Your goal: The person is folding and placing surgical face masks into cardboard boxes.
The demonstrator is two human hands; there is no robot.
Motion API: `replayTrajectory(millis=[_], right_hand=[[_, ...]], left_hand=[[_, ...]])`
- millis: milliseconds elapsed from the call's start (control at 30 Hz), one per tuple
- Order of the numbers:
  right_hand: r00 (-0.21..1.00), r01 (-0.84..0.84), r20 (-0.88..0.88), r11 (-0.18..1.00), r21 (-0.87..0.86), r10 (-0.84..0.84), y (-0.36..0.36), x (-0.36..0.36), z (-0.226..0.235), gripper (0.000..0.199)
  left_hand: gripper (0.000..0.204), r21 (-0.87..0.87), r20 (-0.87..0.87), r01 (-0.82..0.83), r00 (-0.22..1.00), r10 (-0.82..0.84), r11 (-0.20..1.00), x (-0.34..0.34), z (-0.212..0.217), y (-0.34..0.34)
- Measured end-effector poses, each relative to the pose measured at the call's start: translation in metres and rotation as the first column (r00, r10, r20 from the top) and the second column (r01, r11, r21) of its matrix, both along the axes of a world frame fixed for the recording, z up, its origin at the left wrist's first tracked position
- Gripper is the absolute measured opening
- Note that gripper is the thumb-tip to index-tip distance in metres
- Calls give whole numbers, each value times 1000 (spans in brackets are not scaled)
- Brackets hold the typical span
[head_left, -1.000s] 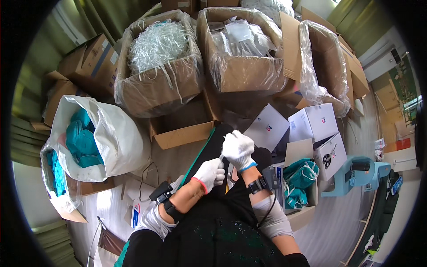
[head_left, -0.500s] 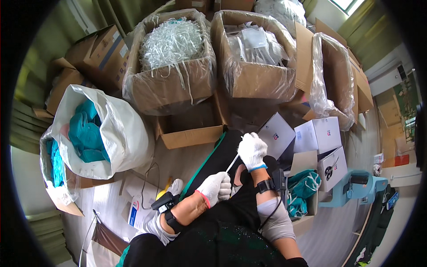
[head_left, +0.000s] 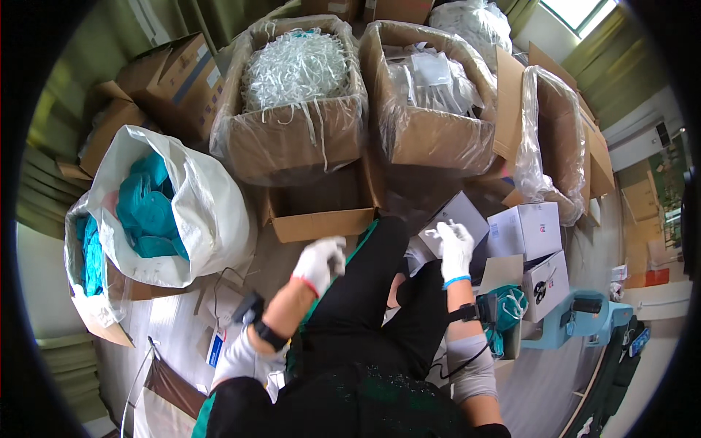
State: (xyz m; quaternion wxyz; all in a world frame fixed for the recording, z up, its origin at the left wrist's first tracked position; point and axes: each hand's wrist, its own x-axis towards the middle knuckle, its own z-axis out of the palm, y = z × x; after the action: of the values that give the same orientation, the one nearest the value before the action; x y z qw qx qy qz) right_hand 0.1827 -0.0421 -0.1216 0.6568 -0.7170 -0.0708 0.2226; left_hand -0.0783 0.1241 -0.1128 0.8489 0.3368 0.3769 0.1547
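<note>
The grip cannot be told for either hand, the curled left hand [head_left: 320, 264] near the front edge of the open carton [head_left: 321, 225], the right hand [head_left: 454, 247] overlapping the tilted white box [head_left: 463, 207].

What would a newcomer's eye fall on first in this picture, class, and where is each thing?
The tangled heap of thin white strips, upper left of centre, stands out in its plastic-lined brown cardboard box, a few strips dangling over the front. At the left, an open white sack shows bright teal rounded pieces. Near the centre, the white-gloved left hand and right hand are apart.
</note>
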Motion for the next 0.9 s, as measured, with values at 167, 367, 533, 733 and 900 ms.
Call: replayTrajectory(millis=[167, 367, 533, 733, 900], right_hand=[[914, -200, -254, 895, 399, 317, 17, -33, -8, 13], [494, 148, -751, 809, 569, 438, 30, -51, 5, 33], [471, -28, -761, 869, 493, 447, 29, -67, 43, 54], [449, 30, -783, 868, 495, 431, 23, -89, 36, 58], [839, -368, -220, 818, 443, 497, 23, -125, 1, 50]], left_hand=[[76, -34, -231, 15, 973, -22, 999, 82, -40, 82], [81, 611, -108, 354, 923, -369, 708, 102, -19, 10], [74, 744, -171, 254, 966, -192, 618, 94, -13, -49], [20, 936, -209, 186, 977, 49, 299, 89, -32, -51], [19, 741, -46, -136, 967, 252, 658, 110, -63, -42]])
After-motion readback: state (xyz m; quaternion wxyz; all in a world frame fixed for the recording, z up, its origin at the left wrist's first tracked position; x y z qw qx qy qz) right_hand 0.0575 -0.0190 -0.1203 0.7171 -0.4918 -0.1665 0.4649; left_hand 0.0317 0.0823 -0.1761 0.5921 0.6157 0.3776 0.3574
